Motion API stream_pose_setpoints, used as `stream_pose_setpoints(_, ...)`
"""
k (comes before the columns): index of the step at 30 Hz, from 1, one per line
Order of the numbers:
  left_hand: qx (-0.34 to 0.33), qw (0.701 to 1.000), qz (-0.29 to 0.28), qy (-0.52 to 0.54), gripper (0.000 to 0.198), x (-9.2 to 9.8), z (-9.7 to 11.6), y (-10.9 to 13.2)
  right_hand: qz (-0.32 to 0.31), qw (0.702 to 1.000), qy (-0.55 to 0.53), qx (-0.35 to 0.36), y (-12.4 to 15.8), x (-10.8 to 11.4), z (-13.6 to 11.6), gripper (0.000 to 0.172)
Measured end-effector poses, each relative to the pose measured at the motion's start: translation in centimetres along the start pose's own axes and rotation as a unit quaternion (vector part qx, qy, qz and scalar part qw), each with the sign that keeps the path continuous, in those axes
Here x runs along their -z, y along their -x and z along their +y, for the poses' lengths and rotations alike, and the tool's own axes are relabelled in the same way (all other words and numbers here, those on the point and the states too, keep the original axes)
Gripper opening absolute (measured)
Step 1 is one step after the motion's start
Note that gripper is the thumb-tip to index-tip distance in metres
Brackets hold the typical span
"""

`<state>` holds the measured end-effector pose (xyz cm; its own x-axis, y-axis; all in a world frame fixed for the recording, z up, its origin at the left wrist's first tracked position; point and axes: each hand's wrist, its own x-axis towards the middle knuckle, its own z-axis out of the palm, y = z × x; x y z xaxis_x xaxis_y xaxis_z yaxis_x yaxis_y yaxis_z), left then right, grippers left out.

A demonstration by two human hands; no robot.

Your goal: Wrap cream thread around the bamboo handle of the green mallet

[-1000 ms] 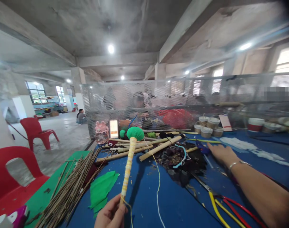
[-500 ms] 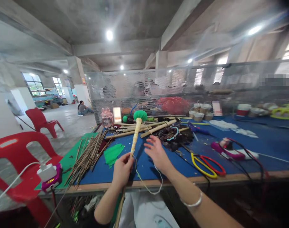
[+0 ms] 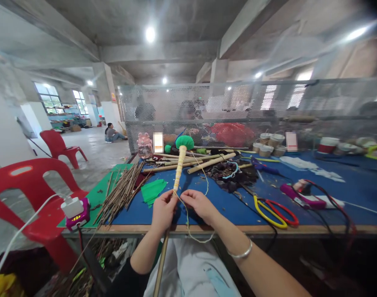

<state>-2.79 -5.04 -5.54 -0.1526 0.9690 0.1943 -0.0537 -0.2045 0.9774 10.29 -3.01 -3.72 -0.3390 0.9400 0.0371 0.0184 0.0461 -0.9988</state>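
My left hand (image 3: pixel 163 210) is closed round a stick (image 3: pixel 180 167) whose upper part is wrapped in pale yellow cord. A green ball-shaped cloth head (image 3: pixel 184 142) tops the stick, and its bare lower end runs down past my lap. My right hand (image 3: pixel 197 203) pinches the pale cord (image 3: pixel 188 225) close beside the stick, just right of my left fingers. From there the loose cord hangs in a loop below the table edge, and another length curves up towards the green head. A piece of green cloth (image 3: pixel 153 192) lies left of my left hand.
A bundle of thin twigs (image 3: pixel 122 192) lies at the left. Scissors (image 3: pixel 275 212) with yellow and red handles lie at the right, near a purple power strip (image 3: pixel 302 198). Bamboo sticks (image 3: pixel 210 162) lie behind. Red chairs (image 3: pixel 36 198) stand left; a person (image 3: pixel 112 133) sits on the floor.
My right hand has moved down and left from open in the air to a pinch on the cord beside the stick. My left hand still holds the stick.
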Motion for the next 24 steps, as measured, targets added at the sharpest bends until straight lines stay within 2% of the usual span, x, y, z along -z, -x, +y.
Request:
stream_pose_setpoints(2, 0.001, 1.0, -0.001, 0.007, 0.04, -0.1, 0.1, 0.1, 0.02, 0.999, 0.008, 0.024, -0.3, 0.0, -0.3, 0.032)
stream_pose_setpoints(4, -0.004, 1.0, -0.001, 0.007, 0.039, -0.1, 0.2, 0.2, 0.013, 1.0, -0.002, 0.007, -0.4, -0.2, -0.4, 0.04)
stream_pose_setpoints(7, -0.016, 1.0, 0.004, -0.003, 0.035, -0.1, 0.3, 0.3, -0.074, 0.995, -0.027, -0.056, -0.2, -0.4, -0.4, 0.046)
stream_pose_setpoints(9, -0.023, 1.0, 0.011, -0.017, 0.034, -0.1, 0.2, 0.3, -0.098, 0.991, -0.032, -0.08, 0.0, -0.2, -0.4, 0.044)
stream_pose_setpoints(11, -0.023, 0.999, 0.021, -0.029, 0.034, 0.0, 0.1, 0.3, -0.076, 0.994, -0.029, -0.077, 0.0, 0.0, -0.6, 0.037)
stream_pose_setpoints(14, -0.017, 0.999, 0.027, -0.035, 0.037, -0.1, 0.1, 0.2, -0.038, 0.998, -0.021, -0.034, -0.3, 0.6, -1.2, 0.026)
stream_pose_setpoints(18, -0.01, 0.999, 0.004, -0.036, 0.037, -0.2, 0.3, 0.4, 0.013, 0.999, -0.031, 0.028, -1.2, 1.1, -1.6, 0.022)
stream_pose_setpoints(21, -0.012, 1.0, 0.009, -0.026, 0.034, -0.1, 0.3, 0.4, 0.032, 0.999, -0.023, 0.02, -1.7, 1.0, -1.0, 0.021)
stream_pose_setpoints(24, -0.009, 1.0, 0.017, 0.006, 0.031, 0.1, 0.0, 0.1, 0.025, 1.0, -0.01, 0.006, -2.0, 0.6, 0.1, 0.023)
